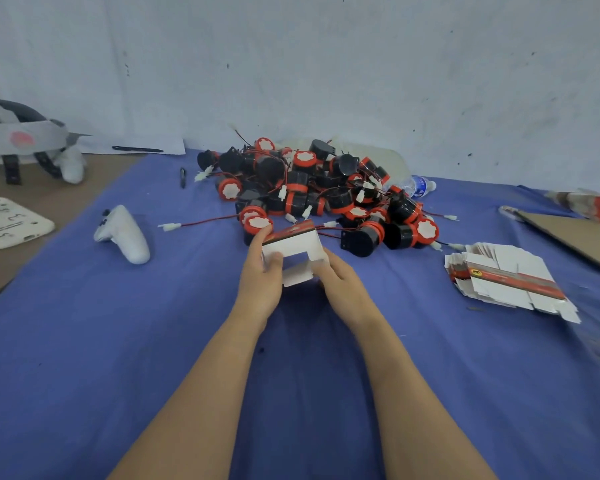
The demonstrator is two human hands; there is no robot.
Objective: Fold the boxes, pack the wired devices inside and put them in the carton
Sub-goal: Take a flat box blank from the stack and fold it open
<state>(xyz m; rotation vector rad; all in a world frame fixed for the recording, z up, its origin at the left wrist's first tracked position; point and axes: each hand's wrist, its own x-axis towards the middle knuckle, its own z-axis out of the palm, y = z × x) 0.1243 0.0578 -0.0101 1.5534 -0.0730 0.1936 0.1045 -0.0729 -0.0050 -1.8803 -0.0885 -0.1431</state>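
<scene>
Holding a half-folded white box [291,242] just above the blue desk [118,341], the left hand [260,280] and right hand [342,282] have their fingers [274,260] clamped on its side walls. Its open end faces the person, and its axis points toward the pile of wired devices [326,195] just behind.

Box [297,252]: thin card, matt white inside, printed strip outside.
Flat boxes [506,282]: same card; print perhaps slightly glossy, view blurred there.
Devices [326,192]: smooth black and red plastic, faint sheen.
Wires [205,223]: thin, plastic-sheathed.
Plugs [169,226]: white plastic.
Cloth [118,341]: blue fabric, matt, lightly creased.
Controller [125,233]: smooth white plastic.
Bottle [420,187]: clear plastic.
Cardboard [582,240]: brown, matt.
Wall [326,64]: pale, rough, speckled.
</scene>
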